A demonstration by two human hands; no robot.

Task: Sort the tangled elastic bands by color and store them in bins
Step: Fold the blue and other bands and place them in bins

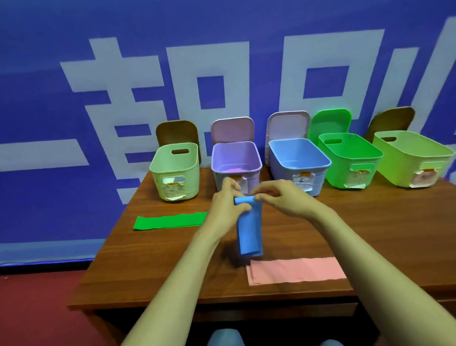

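Above the wooden table (389,228), left hand (225,204) and right hand (279,197) pinched the hanging blue band (249,231) at its top edge, fingers closed; next move, judged: lowering it into the blue bin (300,164) just behind

Five bins (298,155) stand in a row along the tabletop's (389,228) far edge, lids (232,130) propped behind them. One band (170,221) lies left, another (294,270) nearest me.
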